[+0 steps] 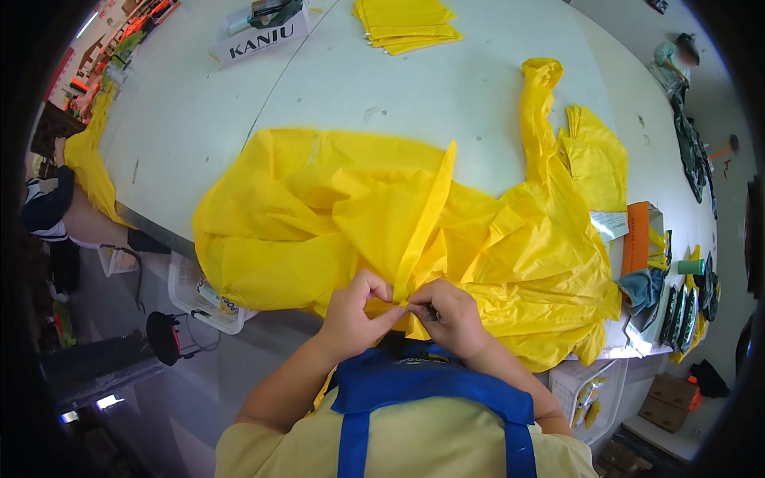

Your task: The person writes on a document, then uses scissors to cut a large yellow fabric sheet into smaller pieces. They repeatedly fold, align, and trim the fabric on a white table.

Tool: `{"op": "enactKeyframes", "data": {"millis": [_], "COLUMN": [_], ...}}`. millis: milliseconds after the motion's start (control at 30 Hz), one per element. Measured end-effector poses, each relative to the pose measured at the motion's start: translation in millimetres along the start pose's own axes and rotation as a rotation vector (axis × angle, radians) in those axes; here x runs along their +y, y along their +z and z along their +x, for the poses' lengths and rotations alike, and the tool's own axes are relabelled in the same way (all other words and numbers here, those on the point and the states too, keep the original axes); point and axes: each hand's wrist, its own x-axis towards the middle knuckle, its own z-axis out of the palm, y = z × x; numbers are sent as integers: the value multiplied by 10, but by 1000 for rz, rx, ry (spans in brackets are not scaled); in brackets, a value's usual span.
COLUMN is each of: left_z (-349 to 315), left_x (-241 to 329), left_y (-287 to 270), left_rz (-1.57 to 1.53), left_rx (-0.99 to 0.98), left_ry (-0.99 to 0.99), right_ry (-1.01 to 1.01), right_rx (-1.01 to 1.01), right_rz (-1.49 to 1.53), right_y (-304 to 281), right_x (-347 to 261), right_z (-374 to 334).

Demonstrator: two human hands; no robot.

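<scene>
A large yellow rain jacket [510,247], thin and shiny, lies spread and crumpled over the near side of the white table, one sleeve stretched away at the right. Its near edge hangs over the table's front. My left hand [357,312] pinches a bit of its edge between thumb and bent forefinger. Against it, my right hand [450,319] pinches the same edge, the fingertips of both hands almost touching. A narrow folded strip of the yellow fabric runs upward from between them. Whatever small part sits under the fingertips is hidden.
Folded yellow pieces [406,24] are stacked at the far side of the white table [335,88], by a white box [263,36]. More folded yellow fabric [594,159] and an orange box [636,235] are at right. White baskets [211,299] stand below the edge. Other people work at far left and right.
</scene>
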Motion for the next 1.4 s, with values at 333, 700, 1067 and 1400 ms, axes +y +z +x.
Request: {"op": "enactKeyframes", "data": {"millis": [333, 700, 1067, 1400], "left_z": [-118, -329, 3286, 693], "left_x": [-150, -569, 804, -1043], "left_y": [356, -1110, -2326, -2994], "left_rz": [1029, 804, 1345, 520], "left_rx": [153, 392, -43, 234], "left_ry": [-9, -340, 288, -456], "right_ry": [468, 1301, 514, 985], "right_rx": [490, 1277, 1342, 967], "right_rz": [-27, 152, -380, 1162], "right_y": [-940, -1772, -4336, -600], "right_x": [1030, 1843, 1113, 1074], "right_z": [-643, -3332, -1105, -1821]}}
